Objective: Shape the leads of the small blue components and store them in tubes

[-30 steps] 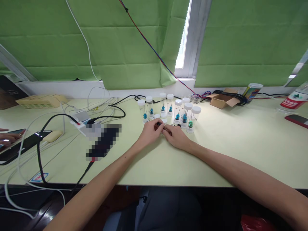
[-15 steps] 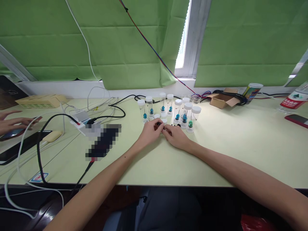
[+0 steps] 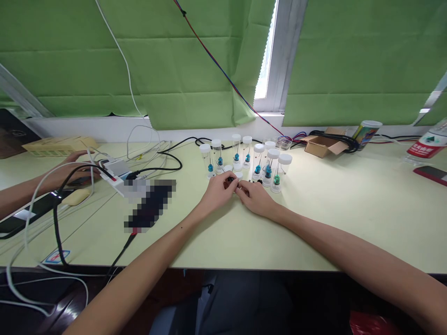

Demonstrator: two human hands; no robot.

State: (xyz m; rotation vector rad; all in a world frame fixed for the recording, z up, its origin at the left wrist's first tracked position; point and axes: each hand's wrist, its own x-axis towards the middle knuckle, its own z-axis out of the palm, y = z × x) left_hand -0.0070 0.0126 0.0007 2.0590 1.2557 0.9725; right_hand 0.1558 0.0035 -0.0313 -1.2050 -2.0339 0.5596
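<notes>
My left hand [image 3: 220,190] is closed in a pinch, and a small black part [image 3: 230,179] shows between its thumb and forefinger. My right hand [image 3: 257,198] meets it fingertip to fingertip, its fingers curled together; what they grip is mostly hidden. Just beyond both hands stand several clear tubes with white caps, such as one tube [image 3: 257,160] and another tube [image 3: 236,148] with blue pieces inside. One front tube [image 3: 277,179] holds a green piece. White caps [image 3: 238,168] lie right behind my fingers, partly covered. Small dark bits lie by my right knuckles.
A power strip [image 3: 120,181] with cables and a blurred-out dark device [image 3: 150,207] lie to the left. Another person's hand [image 3: 66,172] reaches in there. Toward the back right are an open cardboard box [image 3: 323,144], a canister [image 3: 366,132], a bottle [image 3: 428,144] and a red-edged phone [image 3: 431,175].
At the left, the other person's hand has moved right and away from me, toward the power strip, with a dark device. My own hands have barely moved.
</notes>
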